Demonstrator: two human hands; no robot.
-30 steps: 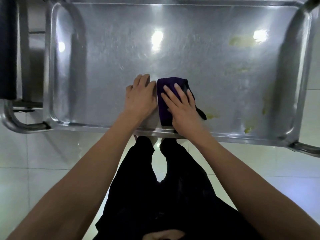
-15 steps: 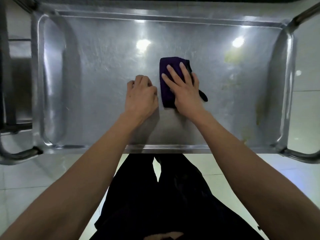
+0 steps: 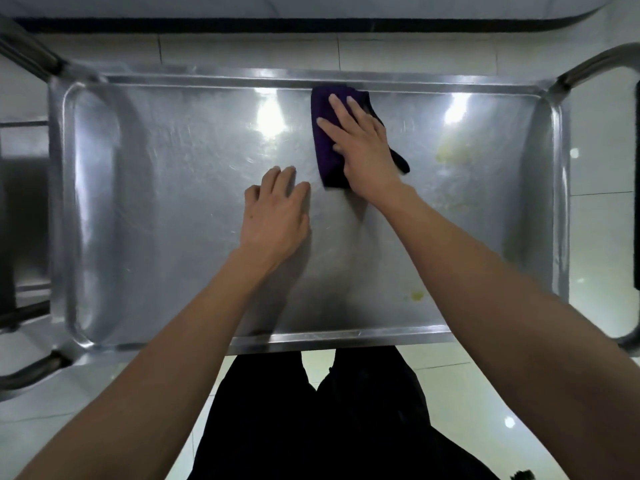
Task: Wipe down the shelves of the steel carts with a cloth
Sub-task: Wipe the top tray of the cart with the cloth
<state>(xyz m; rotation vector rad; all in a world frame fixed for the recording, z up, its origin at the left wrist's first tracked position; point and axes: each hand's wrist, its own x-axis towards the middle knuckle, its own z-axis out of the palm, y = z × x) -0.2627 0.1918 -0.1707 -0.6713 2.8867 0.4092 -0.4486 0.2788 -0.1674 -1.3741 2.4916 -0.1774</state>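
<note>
Head view looks straight down on the top shelf [image 3: 173, 209] of a steel cart, a shallow tray-like pan with a raised rim and rounded corners, its metal scuffed and throwing back two bright patches of ceiling light. On it lies a folded purple cloth [image 3: 325, 147], pushed up against the far rim, a little right of the shelf's middle, with a dark corner of it sticking out to the right past the wrist. The right hand [image 3: 360, 147] lies flat on the cloth, fingers straight and spread, palm pressing it down onto the steel. The left hand [image 3: 277, 213] rests on the bare shelf just beside and nearer than the cloth, apart from it, fingers bent only slightly with the tips on the metal and nothing held. Besides the cloth the shelf carries a pale yellowish smear [image 3: 450, 150] to the right of the cloth, toward the far right corner, and a small yellow spot [image 3: 416, 296] close to the near rim. Curved tubular handles [image 3: 588, 64] stand at the cart's ends. Below the near rim show the person's dark trousers [image 3: 322, 420] over a glossy white tiled floor [image 3: 588, 237], and a dark strip runs along the wall beyond the cart.
</note>
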